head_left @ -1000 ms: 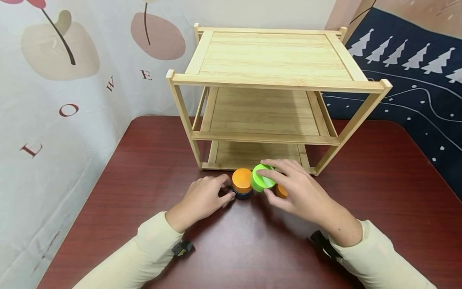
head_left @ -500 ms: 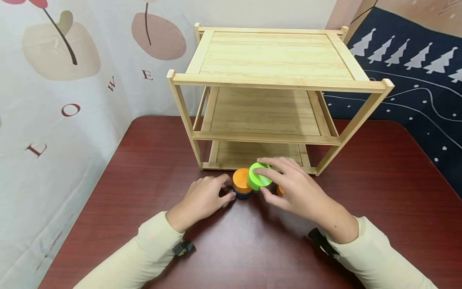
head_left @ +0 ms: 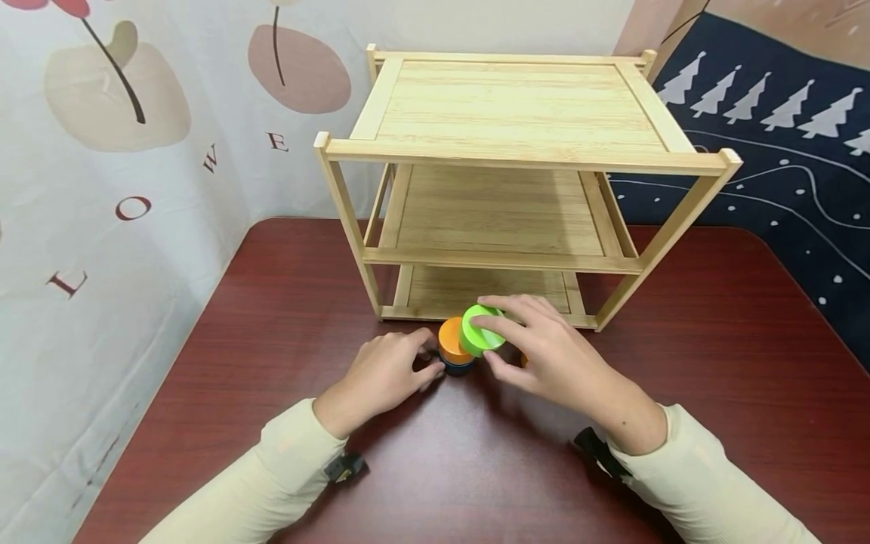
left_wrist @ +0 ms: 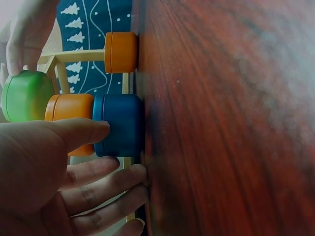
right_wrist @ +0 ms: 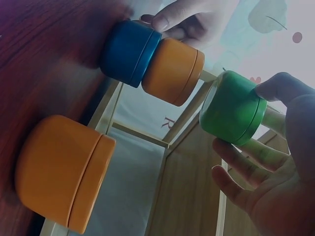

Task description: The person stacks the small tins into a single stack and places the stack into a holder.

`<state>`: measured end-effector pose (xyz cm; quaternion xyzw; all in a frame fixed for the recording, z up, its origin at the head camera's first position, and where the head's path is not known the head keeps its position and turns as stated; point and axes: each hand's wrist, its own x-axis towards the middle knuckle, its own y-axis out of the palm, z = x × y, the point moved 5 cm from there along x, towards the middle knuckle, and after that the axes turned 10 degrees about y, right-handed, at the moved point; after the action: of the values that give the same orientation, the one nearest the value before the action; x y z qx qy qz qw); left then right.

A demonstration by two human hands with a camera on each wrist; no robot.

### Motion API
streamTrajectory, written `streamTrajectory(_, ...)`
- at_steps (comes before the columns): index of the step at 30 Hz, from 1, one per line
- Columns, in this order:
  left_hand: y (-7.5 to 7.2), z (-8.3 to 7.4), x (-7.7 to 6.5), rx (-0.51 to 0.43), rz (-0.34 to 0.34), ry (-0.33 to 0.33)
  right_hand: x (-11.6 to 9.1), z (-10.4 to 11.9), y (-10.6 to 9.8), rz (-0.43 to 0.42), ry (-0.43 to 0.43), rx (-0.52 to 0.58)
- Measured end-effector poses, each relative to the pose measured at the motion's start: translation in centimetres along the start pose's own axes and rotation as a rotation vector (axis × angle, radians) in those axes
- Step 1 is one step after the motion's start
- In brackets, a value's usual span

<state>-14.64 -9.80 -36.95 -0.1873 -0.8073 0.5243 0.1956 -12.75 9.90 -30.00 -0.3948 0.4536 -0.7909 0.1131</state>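
Observation:
In the head view my right hand (head_left: 560, 359) grips a green lidded jar (head_left: 474, 338) between thumb and fingers. The green jar is held in the air, slightly tilted, just above and to the right of an orange jar (head_left: 450, 340); the right wrist view leaves a gap between them. That orange jar stands on a blue jar (left_wrist: 123, 125), which rests on the table. My left hand (head_left: 384, 372) holds the blue jar low down, thumb on its near side and fingers round its left. Another orange jar (right_wrist: 59, 169) stands on the table, mostly hidden by my right hand in the head view.
A light wooden shelf rack (head_left: 503, 261) with three levels stands right behind the jars on the dark red table (head_left: 272, 302). A printed pale cloth (head_left: 136, 249) hangs at the left, and a navy cloth with white trees (head_left: 768, 174) hangs at the right.
My right hand has moved the green jar left, so that it covers part of the upper orange jar in the head view. My left hand and the stacked jars have stayed put.

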Motion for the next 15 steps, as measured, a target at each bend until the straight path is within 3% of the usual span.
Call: streamTrajectory(15,-0.06,-0.12,-0.13,0.011,-0.003,0.010,0.32,0.11,0.44,-0.006,-0.017,0.008)
